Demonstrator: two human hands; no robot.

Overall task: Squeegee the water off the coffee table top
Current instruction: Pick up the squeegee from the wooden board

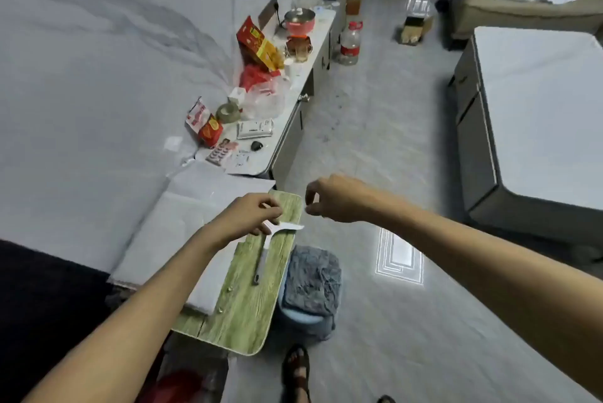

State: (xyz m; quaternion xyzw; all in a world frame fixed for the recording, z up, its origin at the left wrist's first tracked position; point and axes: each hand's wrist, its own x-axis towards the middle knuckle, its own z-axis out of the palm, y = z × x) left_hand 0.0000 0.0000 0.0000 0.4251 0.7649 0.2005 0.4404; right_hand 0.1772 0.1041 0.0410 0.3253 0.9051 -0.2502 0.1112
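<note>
A squeegee (265, 252) with a white blade and a grey handle lies on a small green wood-grain table top (241, 314), handle pointing toward me. My left hand (248, 216) is on its blade end, with fingers curled and pinching the white head. My right hand (332, 198) hovers to the right of the table's far corner, above the floor, its fingers loosely curled and holding nothing. A few water drops (225, 300) sit on the green top near its left side. A large white-topped low table (538, 115) stands at the right.
A white folded pad (176, 239) covers the green table's left part. A grey towel (311, 278) lies on a blue stool beside it. A long cluttered cabinet (293, 128) runs along the draped wall, with a water bottle (349, 43) beyond. My sandalled foot (295, 370) is below.
</note>
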